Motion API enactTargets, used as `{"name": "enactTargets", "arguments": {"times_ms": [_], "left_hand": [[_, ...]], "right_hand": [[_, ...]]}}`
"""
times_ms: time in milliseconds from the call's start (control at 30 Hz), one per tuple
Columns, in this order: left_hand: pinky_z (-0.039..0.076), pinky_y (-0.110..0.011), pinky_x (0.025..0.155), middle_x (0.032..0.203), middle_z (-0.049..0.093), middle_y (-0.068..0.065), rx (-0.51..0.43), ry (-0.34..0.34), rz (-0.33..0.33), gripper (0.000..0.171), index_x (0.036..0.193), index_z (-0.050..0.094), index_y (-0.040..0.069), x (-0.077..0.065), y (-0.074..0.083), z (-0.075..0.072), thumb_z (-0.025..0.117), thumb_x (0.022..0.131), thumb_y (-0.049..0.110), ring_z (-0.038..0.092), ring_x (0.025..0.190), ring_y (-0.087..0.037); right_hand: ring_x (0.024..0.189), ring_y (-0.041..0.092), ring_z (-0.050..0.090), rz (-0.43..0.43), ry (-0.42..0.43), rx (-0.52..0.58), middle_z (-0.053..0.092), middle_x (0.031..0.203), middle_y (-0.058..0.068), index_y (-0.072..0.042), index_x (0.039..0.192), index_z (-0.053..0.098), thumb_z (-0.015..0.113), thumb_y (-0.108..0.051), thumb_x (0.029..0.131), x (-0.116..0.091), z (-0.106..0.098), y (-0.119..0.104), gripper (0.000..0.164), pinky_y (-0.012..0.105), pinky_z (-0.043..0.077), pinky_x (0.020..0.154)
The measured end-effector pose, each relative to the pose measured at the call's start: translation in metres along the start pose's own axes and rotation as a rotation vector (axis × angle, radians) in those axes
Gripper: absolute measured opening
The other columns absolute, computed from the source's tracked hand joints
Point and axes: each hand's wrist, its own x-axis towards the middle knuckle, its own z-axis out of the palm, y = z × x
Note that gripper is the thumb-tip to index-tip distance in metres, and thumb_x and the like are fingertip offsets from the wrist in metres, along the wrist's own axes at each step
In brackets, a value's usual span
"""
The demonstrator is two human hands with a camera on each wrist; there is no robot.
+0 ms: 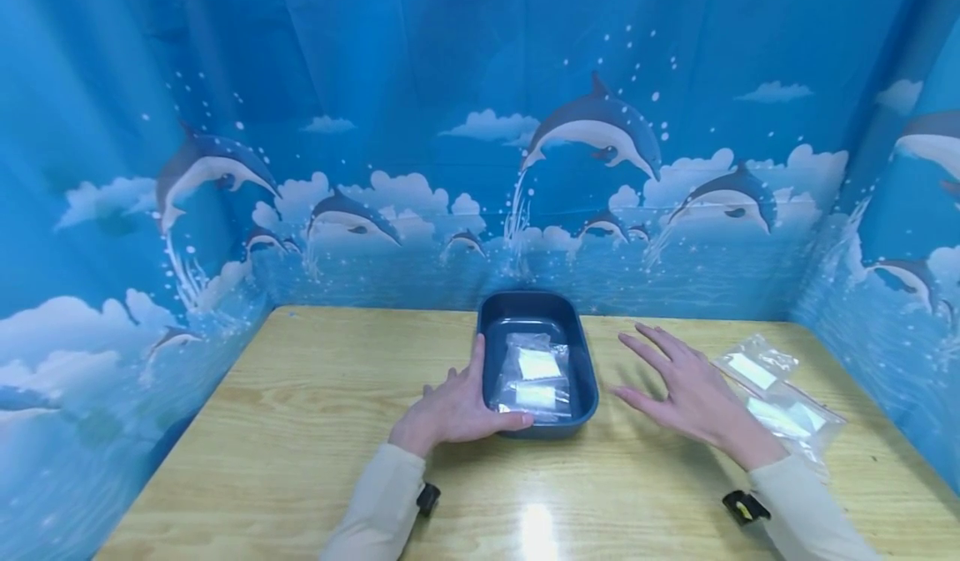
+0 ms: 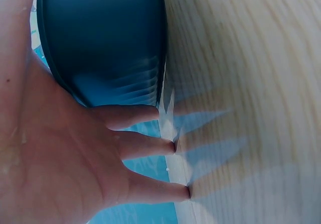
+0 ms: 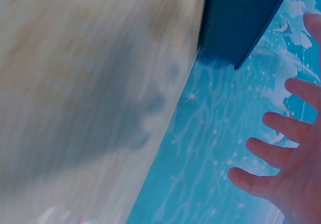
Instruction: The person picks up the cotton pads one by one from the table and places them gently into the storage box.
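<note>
A dark blue plastic bin (image 1: 555,431) stands near the back of the table, with clear zip bags (image 1: 538,366) bearing white labels lying inside. My left hand (image 1: 457,407) rests against its left side, thumb at the near rim and index finger along the left rim. In the left wrist view the other fingers (image 2: 145,146) are straight and spread, fingertips right at the tabletop. Apart from the bin, to its right, my right hand (image 1: 686,390) hovers with spread fingers and holds nothing.
More clear zip bags (image 1: 783,407) with white labels lie on the table at the right, partly behind my right forearm. The wooden table (image 1: 322,428) meets a blue dolphin curtain (image 1: 420,127) at its back and sides.
</note>
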Motion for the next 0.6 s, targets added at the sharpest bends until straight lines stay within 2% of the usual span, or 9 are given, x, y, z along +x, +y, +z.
{"name": "enactTargets", "arguments": {"times_ms": [167,367,600], "left_hand": [[0.018,-0.078,0.118,0.169,0.026,-0.017,-0.001,0.0,-0.001,0.138,0.165,-0.014,0.024,0.0,0.0,0.0,0.068,0.071,0.085,0.026,0.153,-0.05],[0.017,-0.078,0.119,0.169,0.025,-0.017,-0.003,-0.001,0.0,0.138,0.165,-0.014,0.025,-0.001,0.0,-0.001,0.068,0.071,0.085,0.025,0.153,-0.05],[0.017,-0.077,0.119,0.169,0.026,-0.016,-0.015,0.001,0.007,0.138,0.165,-0.014,0.025,-0.001,-0.001,0.0,0.069,0.071,0.085,0.025,0.153,-0.05]], "right_hand": [[0.131,0.051,0.052,0.051,-0.002,0.034,0.049,0.153,0.023,-0.02,0.153,0.049,0.078,-0.046,0.086,-0.012,-0.005,0.01,0.078,0.073,0.045,0.101],[0.136,0.05,0.048,0.159,-0.066,0.11,0.046,0.158,0.018,-0.029,0.157,0.043,0.074,-0.045,0.091,-0.027,-0.016,0.019,0.074,0.076,0.043,0.097],[0.136,0.053,0.046,0.212,-0.076,0.196,0.046,0.157,0.018,-0.03,0.155,0.045,0.074,-0.036,0.093,-0.048,-0.027,0.032,0.069,0.08,0.039,0.094]]}}
